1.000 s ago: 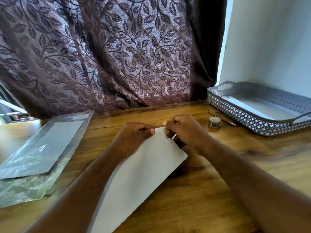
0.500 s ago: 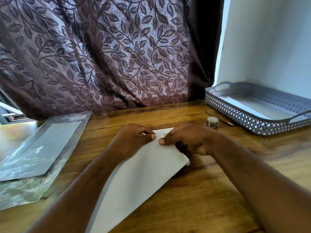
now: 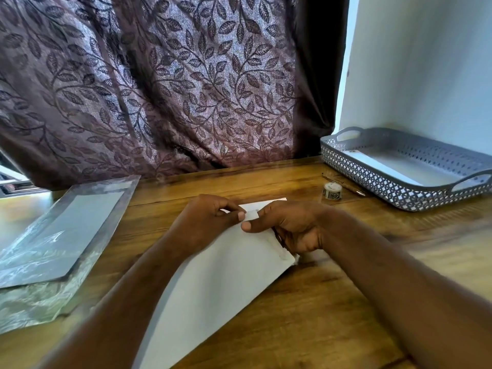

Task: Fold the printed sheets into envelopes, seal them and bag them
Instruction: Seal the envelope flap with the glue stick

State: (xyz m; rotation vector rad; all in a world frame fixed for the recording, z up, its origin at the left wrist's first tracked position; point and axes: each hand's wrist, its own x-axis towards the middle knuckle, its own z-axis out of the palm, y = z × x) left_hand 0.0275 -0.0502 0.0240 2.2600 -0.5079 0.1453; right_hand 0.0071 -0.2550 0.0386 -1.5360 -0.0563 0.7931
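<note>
My left hand (image 3: pixel 205 222) pinches the far end of the envelope (image 3: pixel 226 275). My thumb is on top and my fingers are curled in tight. My right hand (image 3: pixel 292 227) grips the same end from the other side. That thumb lies flat on the paper, and the other fingers curl round the right edge. My two thumbs are just beside each other.

The envelope is long and white. The side I see is plain and smooth. It lies slanted on the wooden table (image 3: pixel 332 315), running from close to me up to my hands. By my right hand the edge looks a little crumpled. A small bright corner sticks out behind my hands.

Far to the left lies a pile of shiny clear bags (image 3: pixel 66 227) with something flat and grey inside. On the right sits a grey tray (image 3: pixel 372 179) with little holes. A small roll of tape (image 3: pixel 331 191) and a pen (image 3: pixel 346 185) lie just beside it.
</note>
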